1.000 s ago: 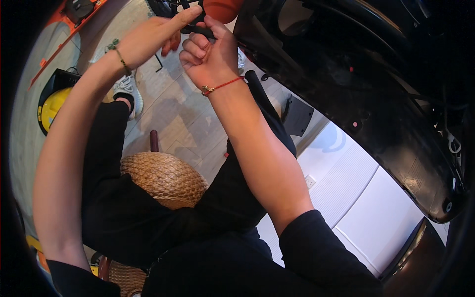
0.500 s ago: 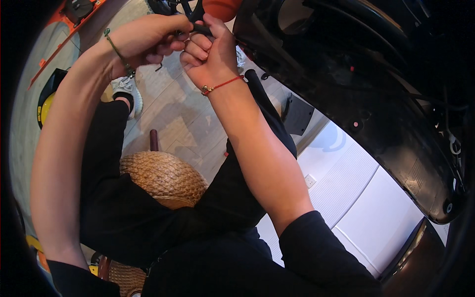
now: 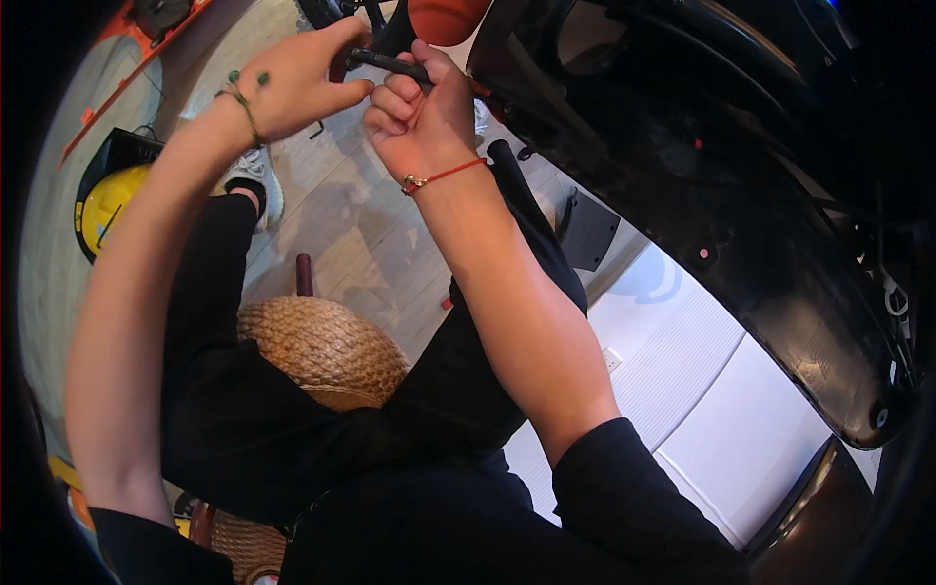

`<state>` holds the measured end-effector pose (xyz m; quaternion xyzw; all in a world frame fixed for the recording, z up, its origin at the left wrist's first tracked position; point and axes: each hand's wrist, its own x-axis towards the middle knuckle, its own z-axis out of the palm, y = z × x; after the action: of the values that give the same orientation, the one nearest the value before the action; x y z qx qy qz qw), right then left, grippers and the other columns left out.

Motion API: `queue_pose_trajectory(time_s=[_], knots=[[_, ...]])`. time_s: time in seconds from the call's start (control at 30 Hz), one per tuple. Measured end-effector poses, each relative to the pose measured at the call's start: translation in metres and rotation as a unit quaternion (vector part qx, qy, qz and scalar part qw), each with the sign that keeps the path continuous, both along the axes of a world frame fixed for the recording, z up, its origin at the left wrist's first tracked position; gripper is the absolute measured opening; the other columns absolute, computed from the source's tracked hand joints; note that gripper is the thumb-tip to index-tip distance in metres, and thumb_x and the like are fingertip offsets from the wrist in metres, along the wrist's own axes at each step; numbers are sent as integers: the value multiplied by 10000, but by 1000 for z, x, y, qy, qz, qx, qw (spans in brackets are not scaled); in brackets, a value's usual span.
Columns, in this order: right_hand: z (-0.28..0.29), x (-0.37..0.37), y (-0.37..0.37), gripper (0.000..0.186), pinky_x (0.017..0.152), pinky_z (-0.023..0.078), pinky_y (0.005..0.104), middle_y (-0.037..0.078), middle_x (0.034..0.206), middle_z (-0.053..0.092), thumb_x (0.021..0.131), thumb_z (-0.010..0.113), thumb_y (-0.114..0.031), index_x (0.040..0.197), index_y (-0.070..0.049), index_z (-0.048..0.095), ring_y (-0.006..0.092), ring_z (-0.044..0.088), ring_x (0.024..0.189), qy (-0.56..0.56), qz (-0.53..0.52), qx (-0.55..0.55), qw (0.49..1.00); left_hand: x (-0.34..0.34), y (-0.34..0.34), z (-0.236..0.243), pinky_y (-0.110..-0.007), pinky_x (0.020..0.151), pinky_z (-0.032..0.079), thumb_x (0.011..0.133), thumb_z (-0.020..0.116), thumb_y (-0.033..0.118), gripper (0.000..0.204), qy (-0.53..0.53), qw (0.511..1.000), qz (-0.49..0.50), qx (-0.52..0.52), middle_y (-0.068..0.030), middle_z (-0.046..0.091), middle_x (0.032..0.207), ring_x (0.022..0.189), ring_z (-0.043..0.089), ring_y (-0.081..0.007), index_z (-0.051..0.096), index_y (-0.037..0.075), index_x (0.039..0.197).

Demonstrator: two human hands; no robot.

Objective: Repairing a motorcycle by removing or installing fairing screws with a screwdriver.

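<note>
My right hand point(image 3: 419, 107) is closed around a short, dark rod point(image 3: 390, 65), whose narrower end points left out of my fist; its exact kind I cannot make out. Around that free end, my left hand point(image 3: 302, 83) is spread, thumb and fingers apart, and whether a fingertip touches the rod is unclear. A large glossy black curved panel point(image 3: 673, 210) slants down the right side, just past my right hand. Above the rod hangs an orange rounded part point(image 3: 447, 18), partly cut off by the upper edge.
Below my arms sits a woven stool point(image 3: 322, 346) between my black-clad legs. A yellow and black round object point(image 3: 112, 205) lies at the left, near an orange frame point(image 3: 107, 93). White ribbed panels point(image 3: 682, 361) and a dark plate point(image 3: 590, 229) are at the right. Wooden flooring point(image 3: 336, 210) shows between.
My left hand has opened from its grip at the rod's end and drawn slightly left, baring more of the rod. My right hand keeps its hold, having shifted a little.
</note>
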<state>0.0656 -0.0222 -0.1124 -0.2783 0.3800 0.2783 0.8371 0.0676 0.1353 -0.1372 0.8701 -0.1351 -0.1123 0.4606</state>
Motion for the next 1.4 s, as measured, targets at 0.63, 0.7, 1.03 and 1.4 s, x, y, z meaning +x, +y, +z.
queue_pose_trajectory(time_s=[0.63, 0.7, 1.03, 1.4], knots=[[-2, 4, 0, 227, 374, 200, 227, -26, 498, 312, 819, 552, -311, 817, -113, 442, 84, 273, 388, 1, -3, -8, 1000, 10, -7, 30, -184, 419, 273, 842, 557, 445, 342, 469, 829, 111, -284, 73, 424, 555, 457, 348, -15, 486, 143, 699], [-1, 3, -1, 242, 375, 197, 225, -28, 496, 309, 821, 553, -333, 812, -114, 451, 84, 270, 388, 5, -3, 4, 1000, 11, -5, 26, -198, 445, 314, 857, 559, 394, 311, 392, 877, 75, -266, 46, 446, 581, 492, 385, -30, 500, 115, 734], [11, -4, -3, 233, 411, 217, 225, -34, 482, 327, 846, 535, -310, 728, -109, 519, 87, 289, 404, 3, 17, -53, 998, -8, -6, 19, -335, 611, 446, 806, 608, 333, 339, -166, 984, 30, 55, -133, 573, 790, 738, 566, -314, 527, 41, 958], [11, -5, -4, 181, 412, 231, 232, -17, 473, 309, 855, 504, -267, 761, -113, 486, 99, 284, 404, -25, 39, -53, 998, 0, -6, 49, -151, 364, 161, 767, 438, 683, 548, 503, 833, 130, -188, 94, 344, 408, 351, 272, 13, 363, 202, 516]])
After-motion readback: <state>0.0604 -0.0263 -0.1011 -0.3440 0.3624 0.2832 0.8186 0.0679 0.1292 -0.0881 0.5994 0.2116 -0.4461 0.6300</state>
